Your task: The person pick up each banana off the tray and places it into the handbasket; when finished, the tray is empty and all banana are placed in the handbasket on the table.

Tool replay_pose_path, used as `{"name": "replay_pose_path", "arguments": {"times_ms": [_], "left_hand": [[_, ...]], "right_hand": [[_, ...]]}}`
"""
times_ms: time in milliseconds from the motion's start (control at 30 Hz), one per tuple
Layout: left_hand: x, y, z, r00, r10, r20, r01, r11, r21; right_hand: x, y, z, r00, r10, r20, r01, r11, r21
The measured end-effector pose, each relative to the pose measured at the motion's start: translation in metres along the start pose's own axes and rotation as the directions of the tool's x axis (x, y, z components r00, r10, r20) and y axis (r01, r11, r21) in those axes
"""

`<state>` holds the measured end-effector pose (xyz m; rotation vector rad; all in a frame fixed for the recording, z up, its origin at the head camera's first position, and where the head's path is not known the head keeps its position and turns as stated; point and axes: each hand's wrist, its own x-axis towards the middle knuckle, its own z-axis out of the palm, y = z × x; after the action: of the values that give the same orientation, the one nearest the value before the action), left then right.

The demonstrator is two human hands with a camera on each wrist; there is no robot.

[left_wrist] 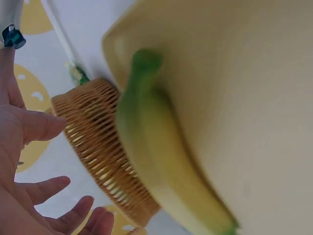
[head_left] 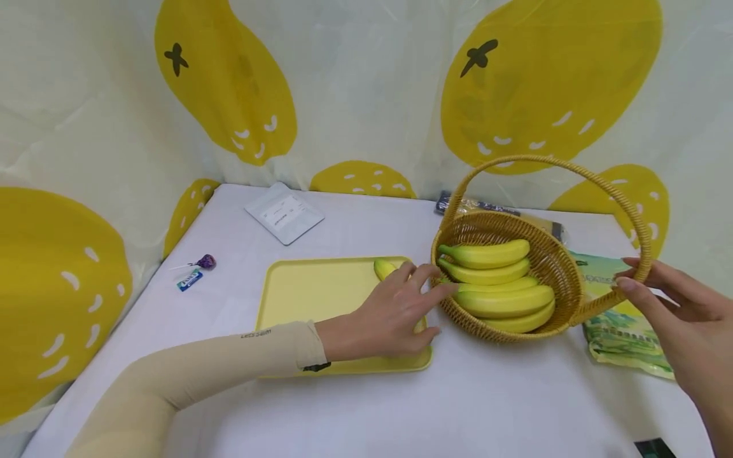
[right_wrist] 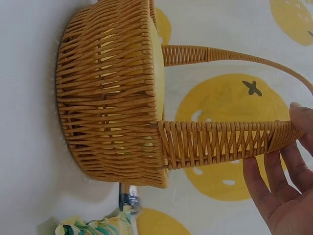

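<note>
A wicker basket with a tall arched handle stands right of the middle of the table and holds several bananas. My right hand pinches the right side of that handle between thumb and fingers. Over the right end of a yellow tray is my left hand, its fingers spread and reaching toward the basket's left rim. In the left wrist view these fingers hold nothing. Beneath this hand a single banana lies on the tray, mostly hidden in the head view.
A silver pouch lies at the back left. Further left are a lollipop and a small blue-green packet. Behind the basket lies a plastic-wrapped item; a green-yellow bag lies to its right. A patterned curtain hangs behind.
</note>
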<state>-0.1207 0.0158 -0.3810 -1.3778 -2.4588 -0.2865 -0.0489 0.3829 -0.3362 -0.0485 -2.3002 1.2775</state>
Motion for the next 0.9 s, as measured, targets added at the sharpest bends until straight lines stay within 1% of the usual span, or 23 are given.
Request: {"name": "replay_pose_path", "arguments": {"times_ms": [100,200,367,500,633,767,900], "left_hand": [[-0.015,-0.006,0.005,0.999,-0.045,0.018,0.045,0.999,-0.02],[-0.025,-0.01,0.009,0.995,-0.088,0.05,0.089,0.996,-0.023],[-0.033,-0.013,0.015,0.985,-0.131,0.109,0.136,0.99,-0.044],[-0.039,-0.015,0.017,0.973,-0.175,0.153,0.19,0.978,-0.086],[-0.046,-0.017,0.015,0.961,-0.212,0.177,0.236,0.963,-0.129],[-0.051,-0.021,0.01,0.95,-0.241,0.198,0.275,0.948,-0.163],[-0.058,-0.024,0.006,0.933,-0.277,0.228,0.322,0.928,-0.187]], "right_hand": [[0.001,0.0,0.0,1.0,-0.012,0.0,0.012,1.0,-0.009],[0.002,-0.001,0.0,1.0,-0.02,-0.001,0.02,1.0,-0.013],[0.001,0.0,0.001,1.0,-0.008,-0.009,0.008,1.0,-0.017],[0.0,0.001,0.002,1.0,-0.001,-0.006,0.001,1.0,-0.014],[-0.001,0.0,0.003,1.0,0.006,-0.004,-0.006,1.0,-0.014],[0.0,0.0,0.003,1.0,-0.009,-0.012,0.009,1.0,-0.011],[0.001,0.001,0.002,1.0,-0.008,-0.014,0.008,1.0,-0.005]]}}
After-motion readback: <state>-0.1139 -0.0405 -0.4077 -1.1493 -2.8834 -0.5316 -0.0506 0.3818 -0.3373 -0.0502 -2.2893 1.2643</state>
